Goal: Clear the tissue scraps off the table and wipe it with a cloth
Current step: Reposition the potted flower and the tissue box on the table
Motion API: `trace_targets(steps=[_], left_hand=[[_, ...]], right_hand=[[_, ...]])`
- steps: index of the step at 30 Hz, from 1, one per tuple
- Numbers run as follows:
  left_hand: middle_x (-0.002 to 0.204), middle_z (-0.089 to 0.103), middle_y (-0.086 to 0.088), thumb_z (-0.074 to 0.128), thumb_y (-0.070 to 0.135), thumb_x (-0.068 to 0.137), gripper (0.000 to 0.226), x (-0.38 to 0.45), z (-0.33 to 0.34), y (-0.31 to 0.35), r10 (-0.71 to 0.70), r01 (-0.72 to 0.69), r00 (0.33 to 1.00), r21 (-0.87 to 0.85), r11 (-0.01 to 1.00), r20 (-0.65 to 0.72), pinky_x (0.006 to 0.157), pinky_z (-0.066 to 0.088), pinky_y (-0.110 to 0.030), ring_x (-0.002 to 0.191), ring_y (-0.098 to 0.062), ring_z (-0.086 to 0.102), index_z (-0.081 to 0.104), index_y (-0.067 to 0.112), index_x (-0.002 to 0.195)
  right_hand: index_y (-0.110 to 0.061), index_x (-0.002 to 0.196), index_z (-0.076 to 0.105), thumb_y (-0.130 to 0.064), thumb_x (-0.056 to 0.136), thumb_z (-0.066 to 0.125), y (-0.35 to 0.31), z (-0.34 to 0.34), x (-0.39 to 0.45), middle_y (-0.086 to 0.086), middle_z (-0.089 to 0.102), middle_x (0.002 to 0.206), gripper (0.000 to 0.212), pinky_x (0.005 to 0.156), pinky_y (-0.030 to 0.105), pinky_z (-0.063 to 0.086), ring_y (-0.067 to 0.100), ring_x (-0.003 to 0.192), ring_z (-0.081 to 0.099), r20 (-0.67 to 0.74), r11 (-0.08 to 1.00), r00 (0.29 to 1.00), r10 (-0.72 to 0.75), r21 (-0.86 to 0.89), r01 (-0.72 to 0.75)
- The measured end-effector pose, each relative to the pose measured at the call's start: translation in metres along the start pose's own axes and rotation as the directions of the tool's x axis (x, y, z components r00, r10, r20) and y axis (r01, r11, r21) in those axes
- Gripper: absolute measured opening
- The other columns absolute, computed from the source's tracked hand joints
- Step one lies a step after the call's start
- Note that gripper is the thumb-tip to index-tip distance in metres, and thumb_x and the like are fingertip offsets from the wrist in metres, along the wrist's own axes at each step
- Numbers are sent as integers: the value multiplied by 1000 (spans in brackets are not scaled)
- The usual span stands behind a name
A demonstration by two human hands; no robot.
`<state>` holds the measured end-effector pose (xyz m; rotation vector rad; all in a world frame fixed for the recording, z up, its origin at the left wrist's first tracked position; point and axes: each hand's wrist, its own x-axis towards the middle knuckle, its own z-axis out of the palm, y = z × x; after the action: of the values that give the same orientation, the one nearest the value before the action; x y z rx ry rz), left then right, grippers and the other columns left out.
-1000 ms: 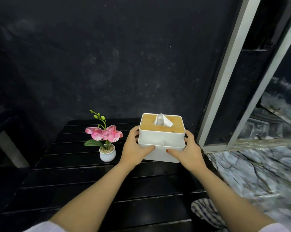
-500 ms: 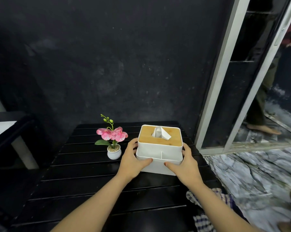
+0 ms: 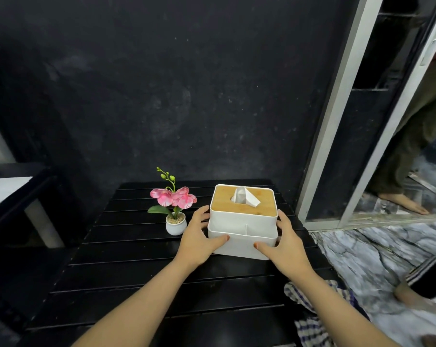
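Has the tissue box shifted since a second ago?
Yes. Against the orchid pot, the tissue box now sits closer and lower in view.

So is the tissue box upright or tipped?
Upright: the tissue box sits flat on the table, wooden lid level, one tissue poking up.

Readable text: none in the head view.
Tissue box (image 3: pixel 243 221): white body and wooden lid, both plain; no label, brand or number.
Flower pot (image 3: pixel 176 226): plain white; no marking.
Bench (image 3: pixel 136 266): black slats; no sign or print.
Striped cloth (image 3: pixel 312 326): woven stripe pattern only; no lettering.
Door frame (image 3: pixel 337 108): bare metal; a small pale patch near the top right edge is too blurred to read.
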<state>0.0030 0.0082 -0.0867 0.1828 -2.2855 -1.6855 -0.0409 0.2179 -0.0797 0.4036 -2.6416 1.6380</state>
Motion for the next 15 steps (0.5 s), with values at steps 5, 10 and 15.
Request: trace_targets(steps=[5, 10, 15], left_hand=[[111, 50, 27, 80, 14, 68, 68, 2, 1, 0, 23, -23, 999, -16, 1000, -26, 88, 45, -21, 106, 4, 52, 39, 50, 107], [114, 51, 24, 79, 12, 69, 70, 8, 5, -3, 21, -24, 998, -36, 999, -62, 89, 44, -21, 105, 7, 51, 39, 39, 120], [118, 52, 14, 79, 11, 69, 69, 17, 7, -7, 25, -29, 996, -47, 998, -89, 95, 47, -30, 106, 1, 52, 40, 37, 120]], right_hand=[[-37, 140, 22, -19, 68, 78, 2, 1, 7, -34, 42, 108, 93, 90, 27, 47, 1, 99, 54, 8, 1000, 1000, 5, -14, -5], [-31, 143, 19, -16, 70, 79, 3, 1, 20, -8, 48, 136, 96, 99, 38, 45, 20, 117, 53, 25, 998, 999, 19, -61, -18], [-29, 144, 18, -16, 71, 78, 2, 0, 37, -1, 45, 142, 96, 101, 46, 45, 24, 121, 52, 60, 995, 998, 20, -97, -15]])
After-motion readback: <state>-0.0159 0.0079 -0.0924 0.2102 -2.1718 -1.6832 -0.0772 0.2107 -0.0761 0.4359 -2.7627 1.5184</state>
